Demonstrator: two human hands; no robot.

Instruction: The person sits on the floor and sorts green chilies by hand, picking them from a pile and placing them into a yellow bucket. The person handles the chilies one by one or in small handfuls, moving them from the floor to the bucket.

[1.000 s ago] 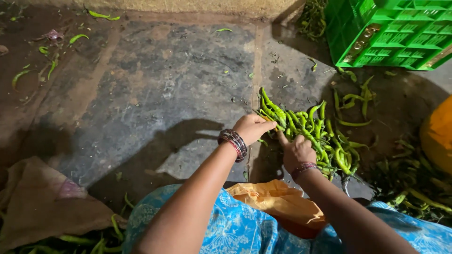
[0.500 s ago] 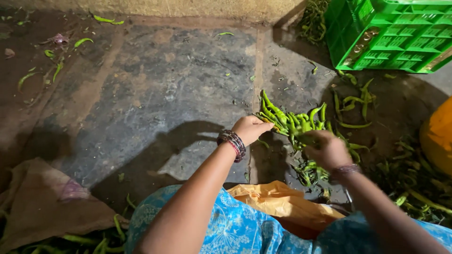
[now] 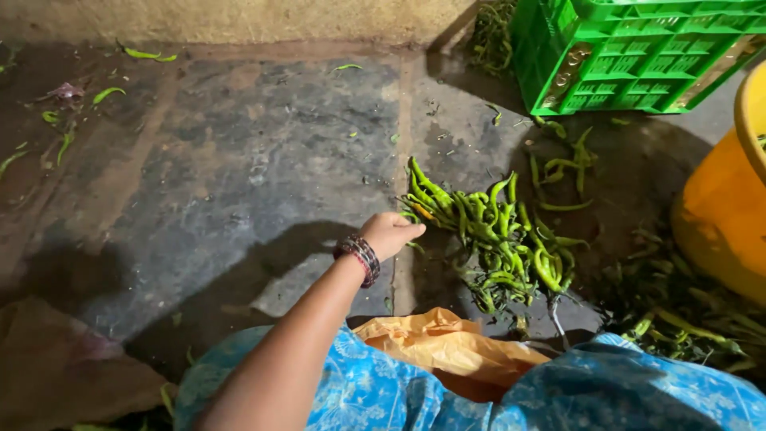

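A heap of long green chillies (image 3: 493,235) lies on the dark stone floor in front of me. My left hand (image 3: 389,234), with a beaded bracelet at the wrist, reaches to the heap's left edge, fingers curled at the nearest chillies. Whether it grips one I cannot tell. My right hand is out of view. An orange plastic bag (image 3: 447,343) rests on my lap against blue patterned cloth (image 3: 383,399).
A green plastic crate (image 3: 630,52) stands at the back right. A yellow tub (image 3: 726,199) sits at the right edge, with chilli stalks and scraps (image 3: 678,311) beside it. Loose chillies (image 3: 104,96) are scattered at the far left. A brown cloth (image 3: 64,367) lies at lower left.
My right hand was at the chilli heap, then pulled back to the right and left the view. My left hand stayed at the heap's left edge.
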